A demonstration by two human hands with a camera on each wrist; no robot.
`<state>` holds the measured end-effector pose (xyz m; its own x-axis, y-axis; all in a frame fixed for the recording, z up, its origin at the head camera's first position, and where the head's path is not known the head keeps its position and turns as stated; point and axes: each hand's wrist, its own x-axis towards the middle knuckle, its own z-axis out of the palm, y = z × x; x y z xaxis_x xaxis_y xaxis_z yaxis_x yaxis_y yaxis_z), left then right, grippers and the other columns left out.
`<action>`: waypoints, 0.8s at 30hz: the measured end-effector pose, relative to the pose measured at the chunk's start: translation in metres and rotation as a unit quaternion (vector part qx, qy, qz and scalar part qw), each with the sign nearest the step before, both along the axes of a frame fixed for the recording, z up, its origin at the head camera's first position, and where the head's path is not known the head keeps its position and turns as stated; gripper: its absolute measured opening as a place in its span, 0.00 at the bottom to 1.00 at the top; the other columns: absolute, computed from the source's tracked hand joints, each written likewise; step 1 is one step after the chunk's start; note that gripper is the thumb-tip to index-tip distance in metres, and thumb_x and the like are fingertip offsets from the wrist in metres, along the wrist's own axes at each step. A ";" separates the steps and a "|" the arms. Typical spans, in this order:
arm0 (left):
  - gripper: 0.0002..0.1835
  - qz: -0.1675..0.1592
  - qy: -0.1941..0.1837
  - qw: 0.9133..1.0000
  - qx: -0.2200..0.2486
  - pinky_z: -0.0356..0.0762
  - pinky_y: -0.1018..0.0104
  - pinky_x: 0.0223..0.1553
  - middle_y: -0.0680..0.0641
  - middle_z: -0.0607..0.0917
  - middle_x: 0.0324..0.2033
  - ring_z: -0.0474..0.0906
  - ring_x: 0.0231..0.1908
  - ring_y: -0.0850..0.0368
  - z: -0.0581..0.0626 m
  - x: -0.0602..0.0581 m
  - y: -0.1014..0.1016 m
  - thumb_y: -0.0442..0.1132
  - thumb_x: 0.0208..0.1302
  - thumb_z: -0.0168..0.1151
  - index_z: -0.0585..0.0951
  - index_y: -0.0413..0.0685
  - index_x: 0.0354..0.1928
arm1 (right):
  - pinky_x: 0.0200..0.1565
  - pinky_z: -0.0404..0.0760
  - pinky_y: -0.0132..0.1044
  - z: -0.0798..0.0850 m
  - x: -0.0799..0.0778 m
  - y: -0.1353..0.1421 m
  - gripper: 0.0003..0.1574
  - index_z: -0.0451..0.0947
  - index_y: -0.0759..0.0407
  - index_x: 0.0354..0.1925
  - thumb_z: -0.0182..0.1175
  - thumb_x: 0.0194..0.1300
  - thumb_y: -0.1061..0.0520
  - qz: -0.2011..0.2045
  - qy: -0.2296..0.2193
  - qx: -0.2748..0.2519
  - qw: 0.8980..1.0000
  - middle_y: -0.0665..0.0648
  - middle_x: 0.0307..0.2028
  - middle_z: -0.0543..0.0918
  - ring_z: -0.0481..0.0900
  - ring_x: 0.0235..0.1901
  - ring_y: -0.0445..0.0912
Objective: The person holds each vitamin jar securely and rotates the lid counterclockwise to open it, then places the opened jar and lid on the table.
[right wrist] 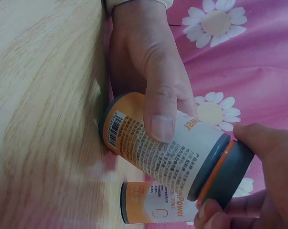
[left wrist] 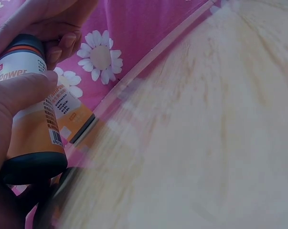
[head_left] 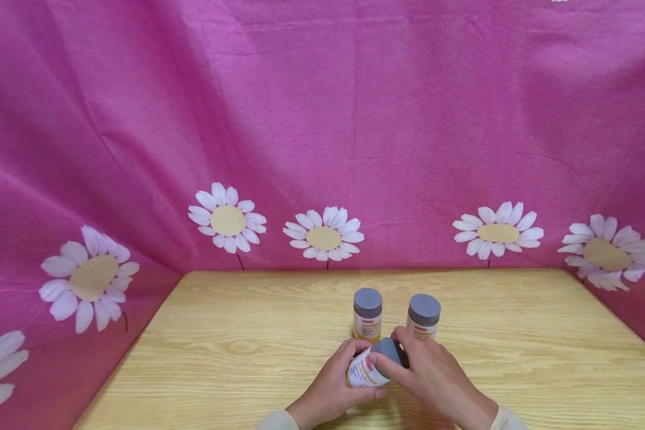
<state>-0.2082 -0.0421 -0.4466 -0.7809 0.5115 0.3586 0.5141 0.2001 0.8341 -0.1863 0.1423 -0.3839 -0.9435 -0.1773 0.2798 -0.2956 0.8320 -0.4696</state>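
Note:
My left hand (head_left: 330, 382) grips the body of a supplement bottle (right wrist: 167, 138) with a white and orange label, its thumb lying along the label in the right wrist view. The bottle is tilted, cap end toward the right in the head view. My right hand (head_left: 435, 370) grips its dark grey cap (right wrist: 229, 174) between thumb and fingers. An orange ring shows between cap and bottle neck; whether the cap is loose I cannot tell. Behind the hands stand two similar capped bottles, a left one (head_left: 368, 313) and a right one (head_left: 424, 312), the latter partly hidden by my right hand.
The wooden table (head_left: 236, 334) reaches back to a pink cloth (head_left: 408, 119) printed with white daisies, which also hangs along the left and right sides. The two standing bottles are close beyond my hands.

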 end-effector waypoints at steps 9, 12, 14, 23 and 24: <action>0.28 -0.031 -0.032 0.999 0.030 0.73 0.69 0.40 0.54 0.75 0.42 0.73 0.38 0.65 0.013 0.007 0.000 0.40 0.50 0.68 0.66 0.54 0.52 | 0.16 0.60 0.29 -0.001 -0.001 0.002 0.24 0.67 0.44 0.29 0.54 0.52 0.29 0.037 0.014 0.011 0.999 0.40 0.14 0.64 0.61 0.14 0.34; 0.27 -0.044 -0.034 0.998 0.042 0.73 0.69 0.40 0.54 0.75 0.42 0.73 0.38 0.65 0.012 0.007 0.000 0.39 0.51 0.67 0.66 0.52 0.52 | 0.16 0.59 0.28 -0.001 -0.001 0.003 0.24 0.67 0.45 0.29 0.53 0.53 0.28 0.048 0.018 0.015 0.999 0.41 0.14 0.64 0.61 0.13 0.34; 0.27 -0.055 -0.036 0.997 0.048 0.73 0.69 0.40 0.53 0.74 0.42 0.73 0.38 0.64 0.011 0.006 0.000 0.38 0.52 0.67 0.65 0.51 0.52 | 0.16 0.59 0.28 -0.001 0.000 0.003 0.24 0.67 0.45 0.29 0.53 0.53 0.29 0.056 0.025 0.016 0.998 0.40 0.14 0.63 0.60 0.13 0.33; 0.26 -0.085 -0.044 0.994 0.057 0.75 0.67 0.39 0.53 0.74 0.44 0.74 0.40 0.62 0.010 0.005 -0.001 0.37 0.54 0.64 0.64 0.51 0.53 | 0.17 0.61 0.26 -0.001 -0.001 0.005 0.19 0.67 0.44 0.30 0.56 0.54 0.33 0.098 0.070 -0.002 0.993 0.38 0.16 0.63 0.62 0.15 0.32; 0.26 -0.088 -0.044 0.993 0.058 0.75 0.67 0.39 0.52 0.74 0.45 0.74 0.40 0.62 0.010 0.005 -0.001 0.37 0.55 0.64 0.64 0.51 0.53 | 0.18 0.62 0.26 -0.001 -0.001 0.005 0.19 0.68 0.44 0.31 0.57 0.54 0.34 0.107 0.076 -0.005 0.991 0.38 0.16 0.64 0.63 0.16 0.32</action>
